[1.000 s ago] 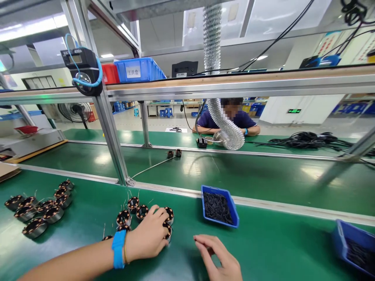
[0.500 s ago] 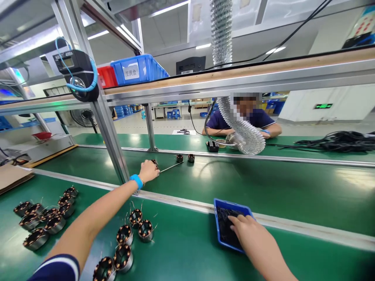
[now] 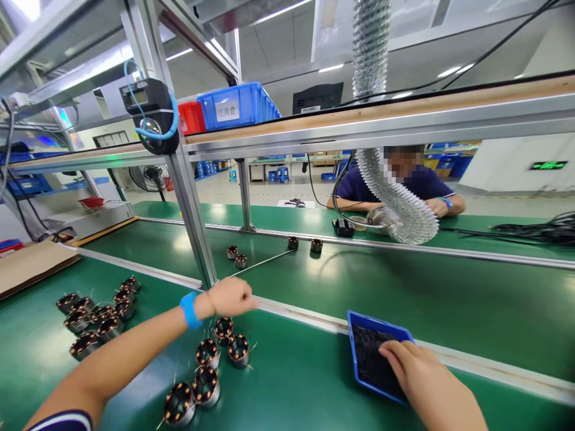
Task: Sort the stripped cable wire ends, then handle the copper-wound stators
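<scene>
My left hand (image 3: 231, 296), a blue band on its wrist, hangs above the pale strip with fingers curled and no object visible in them. Just beyond it, two copper-wound stators (image 3: 241, 261) stand on the green surface. Below it, several larger stators with loose wire ends (image 3: 238, 350) are grouped on the near surface. My right hand (image 3: 417, 371) reaches over the rim of a blue tray (image 3: 353, 347) full of small thin black pieces (image 3: 371, 359). Its thumb and fingers are pinched together at the pieces; whatever is between them is hidden.
More stators (image 3: 110, 329) stand at the left. A metal post (image 3: 191, 215) rises beside my left hand, and a shelf (image 3: 314, 133) crosses above. A flexible silver duct (image 3: 404, 209) hangs before a seated person (image 3: 359, 185). Black cables (image 3: 539, 233) lie at the far right.
My left hand has drawn back from the far surface towards me, leaving two stators there in view. My right hand stays at the tray. The whole view has shifted, with things appearing further right.
</scene>
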`<action>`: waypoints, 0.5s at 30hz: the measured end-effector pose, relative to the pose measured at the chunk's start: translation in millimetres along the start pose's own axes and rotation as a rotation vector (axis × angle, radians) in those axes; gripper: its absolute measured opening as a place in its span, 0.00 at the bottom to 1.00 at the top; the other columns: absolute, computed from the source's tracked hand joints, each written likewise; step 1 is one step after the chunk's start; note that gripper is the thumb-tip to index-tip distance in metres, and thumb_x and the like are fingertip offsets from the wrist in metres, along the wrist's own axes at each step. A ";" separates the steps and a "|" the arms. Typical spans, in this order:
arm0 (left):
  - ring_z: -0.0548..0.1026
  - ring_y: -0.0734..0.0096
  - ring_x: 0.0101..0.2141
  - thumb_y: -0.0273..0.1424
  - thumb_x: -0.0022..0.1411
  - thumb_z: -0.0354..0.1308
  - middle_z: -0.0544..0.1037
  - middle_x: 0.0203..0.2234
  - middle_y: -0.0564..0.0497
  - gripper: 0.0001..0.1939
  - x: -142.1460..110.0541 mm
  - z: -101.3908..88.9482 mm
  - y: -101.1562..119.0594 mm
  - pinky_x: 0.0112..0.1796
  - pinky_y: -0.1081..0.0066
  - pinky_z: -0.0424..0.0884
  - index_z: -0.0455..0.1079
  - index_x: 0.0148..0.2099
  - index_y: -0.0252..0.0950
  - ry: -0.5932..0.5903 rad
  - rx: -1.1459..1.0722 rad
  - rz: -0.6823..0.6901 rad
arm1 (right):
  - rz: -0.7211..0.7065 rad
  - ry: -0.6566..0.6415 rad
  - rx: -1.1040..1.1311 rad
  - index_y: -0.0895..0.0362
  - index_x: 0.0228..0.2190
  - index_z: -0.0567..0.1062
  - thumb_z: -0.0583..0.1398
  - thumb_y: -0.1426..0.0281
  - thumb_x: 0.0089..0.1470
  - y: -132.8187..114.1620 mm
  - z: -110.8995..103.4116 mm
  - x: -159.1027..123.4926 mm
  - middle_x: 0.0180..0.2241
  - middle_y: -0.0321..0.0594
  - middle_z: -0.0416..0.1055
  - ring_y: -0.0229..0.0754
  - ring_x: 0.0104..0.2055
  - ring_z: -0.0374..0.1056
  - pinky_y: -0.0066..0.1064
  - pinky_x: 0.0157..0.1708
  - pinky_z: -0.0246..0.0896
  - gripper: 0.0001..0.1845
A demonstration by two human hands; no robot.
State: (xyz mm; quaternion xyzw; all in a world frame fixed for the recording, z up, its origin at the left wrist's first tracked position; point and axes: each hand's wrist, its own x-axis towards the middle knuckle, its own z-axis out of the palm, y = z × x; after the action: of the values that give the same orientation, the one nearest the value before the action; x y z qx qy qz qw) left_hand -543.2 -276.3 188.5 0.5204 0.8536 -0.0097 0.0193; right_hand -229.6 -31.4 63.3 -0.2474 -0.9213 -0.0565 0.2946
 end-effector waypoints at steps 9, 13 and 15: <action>0.72 0.55 0.47 0.25 0.62 0.60 0.75 0.45 0.42 0.05 -110.7 69.9 42.2 0.45 0.60 0.70 0.77 0.40 0.37 0.083 0.050 0.208 | -0.007 0.019 0.428 0.52 0.35 0.80 0.52 0.59 0.66 -66.5 -50.0 1.2 0.35 0.42 0.78 0.48 0.38 0.75 0.38 0.39 0.70 0.19; 0.65 0.55 0.58 0.15 0.55 0.52 0.68 0.58 0.46 0.26 -135.9 64.9 52.9 0.55 0.57 0.67 0.73 0.51 0.45 0.143 -0.204 0.371 | 0.011 -0.134 0.589 0.52 0.36 0.80 0.53 0.66 0.65 -107.2 -59.7 -27.4 0.34 0.42 0.77 0.47 0.37 0.73 0.36 0.39 0.69 0.15; 0.66 0.57 0.58 0.16 0.51 0.52 0.67 0.59 0.47 0.31 -147.2 63.2 62.5 0.58 0.59 0.66 0.70 0.55 0.45 0.088 -0.365 0.430 | 0.048 -0.205 0.632 0.53 0.35 0.79 0.53 0.69 0.65 -124.4 -59.8 -42.9 0.33 0.42 0.77 0.46 0.37 0.73 0.35 0.39 0.69 0.15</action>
State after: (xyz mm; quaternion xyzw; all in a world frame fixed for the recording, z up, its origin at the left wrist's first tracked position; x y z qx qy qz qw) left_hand -418.8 -380.8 131.9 0.6774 0.7113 0.1710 0.0773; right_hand -229.4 -172.9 93.0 -0.1697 -0.9121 0.2641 0.2637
